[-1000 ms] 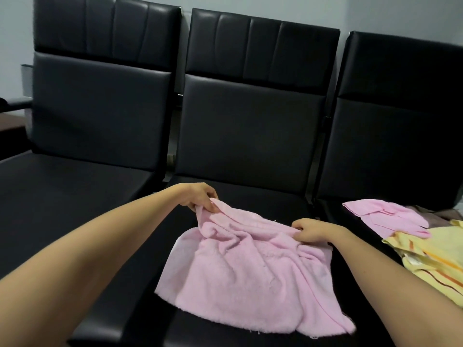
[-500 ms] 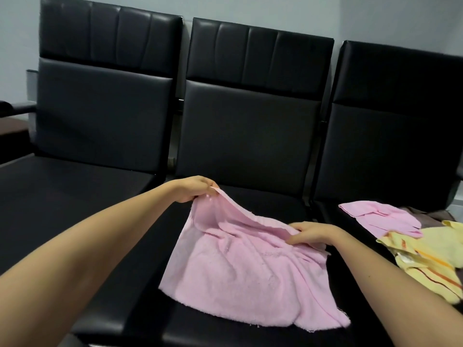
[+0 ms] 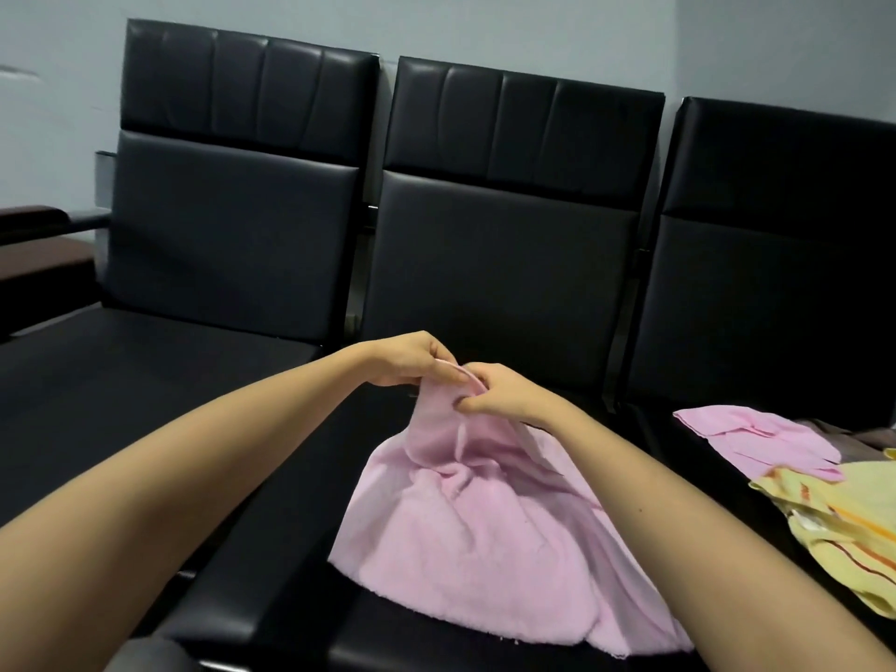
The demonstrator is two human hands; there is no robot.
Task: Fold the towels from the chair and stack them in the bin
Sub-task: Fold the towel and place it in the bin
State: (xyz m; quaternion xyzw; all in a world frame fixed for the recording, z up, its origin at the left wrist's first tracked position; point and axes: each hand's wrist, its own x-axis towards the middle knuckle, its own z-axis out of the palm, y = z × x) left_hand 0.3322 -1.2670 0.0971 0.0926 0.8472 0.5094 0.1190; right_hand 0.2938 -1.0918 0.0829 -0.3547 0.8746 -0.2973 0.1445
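A pink towel (image 3: 489, 540) lies bunched on the middle black chair seat (image 3: 291, 565), its far edge lifted. My left hand (image 3: 412, 358) pinches the lifted top of the towel. My right hand (image 3: 499, 392) pinches the same gathered edge right beside it, so both hands meet above the seat. On the right chair seat lie another pink towel (image 3: 756, 443) and a yellow striped towel (image 3: 843, 531). No bin is in view.
Three black padded chairs stand in a row against a pale wall, with the left chair seat (image 3: 121, 380) bare. A dark armrest (image 3: 34, 220) and a brown surface show at the far left.
My right hand has moved left along the towel's far edge and now meets my left hand. The towel's top is gathered and raised, where before it lay spread between the hands.
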